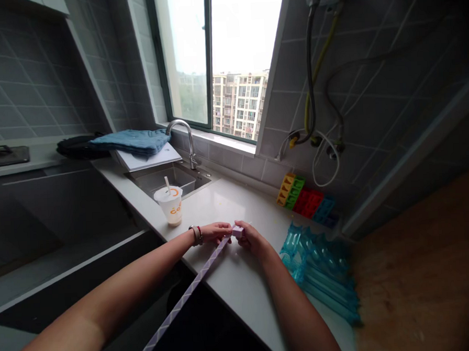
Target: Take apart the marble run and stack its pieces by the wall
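Observation:
A long lilac strip [186,296] runs from the lower left up onto the white counter [240,280]. My left hand [216,232] pinches its upper end, fingers closed. My right hand [250,237] grips a small lilac block [238,230] at the strip's tip, fingers curled round it. Both hands meet over the counter near its front edge. A bracelet sits on my left wrist.
A lidded cup with a straw [170,202] stands left of my hands, by the sink [172,179] and tap [183,133]. Blue plastic tube trays [321,265] lie to the right. Coloured block trays [304,199] rest against the tiled wall. A folded blue cloth [132,140] lies behind the sink.

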### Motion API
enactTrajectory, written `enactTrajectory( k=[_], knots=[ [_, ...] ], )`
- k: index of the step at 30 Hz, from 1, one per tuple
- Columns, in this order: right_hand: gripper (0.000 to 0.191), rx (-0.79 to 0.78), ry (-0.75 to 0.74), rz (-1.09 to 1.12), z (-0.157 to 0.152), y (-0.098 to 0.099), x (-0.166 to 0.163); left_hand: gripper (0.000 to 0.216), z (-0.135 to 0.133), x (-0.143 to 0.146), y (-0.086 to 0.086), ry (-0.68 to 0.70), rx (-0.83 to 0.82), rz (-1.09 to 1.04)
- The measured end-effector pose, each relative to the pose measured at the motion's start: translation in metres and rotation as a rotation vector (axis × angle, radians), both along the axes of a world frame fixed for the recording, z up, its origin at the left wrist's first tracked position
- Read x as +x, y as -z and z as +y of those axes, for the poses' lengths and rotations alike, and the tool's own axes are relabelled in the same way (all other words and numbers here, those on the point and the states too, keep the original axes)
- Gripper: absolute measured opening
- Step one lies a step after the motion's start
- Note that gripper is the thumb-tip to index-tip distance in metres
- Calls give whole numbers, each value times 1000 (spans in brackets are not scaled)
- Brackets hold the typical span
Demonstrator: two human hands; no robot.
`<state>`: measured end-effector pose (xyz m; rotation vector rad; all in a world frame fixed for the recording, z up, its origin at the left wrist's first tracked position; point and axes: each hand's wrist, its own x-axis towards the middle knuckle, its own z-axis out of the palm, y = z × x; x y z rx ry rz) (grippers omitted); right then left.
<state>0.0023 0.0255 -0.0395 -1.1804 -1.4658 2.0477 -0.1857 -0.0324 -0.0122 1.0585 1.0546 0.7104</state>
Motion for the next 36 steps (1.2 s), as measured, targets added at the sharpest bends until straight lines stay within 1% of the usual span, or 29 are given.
enactTrajectory(
  k=[4,8,9,12,13,16,22,29,36],
  knots=[
    [30,47,61,4,-1,3,-3,40,0,1,5,-38,36,-26],
    [26,183,135,74,-9,7,-7,37,0,-2,8,-87,68,-78],
    [30,220,136,103,-11,7,-7,37,0,-2,8,-93,71,-89],
    [52,310,102,198,-18,4,-4,37,-2,-1,6,-93,63,-104],
    [56,331,89,225,-20,2,-3,37,-2,0,5,-88,55,-103],
    [57,373,70,283,-24,-2,1,36,-3,2,2,-71,39,-98],
    [52,404,69,313,-23,-4,3,39,-3,2,2,-50,62,-98],
    [51,392,147,273,-20,3,-1,40,0,1,8,-38,97,-59],
    [49,372,183,267,-22,1,-1,44,1,-3,10,-24,95,0]
  ],
)
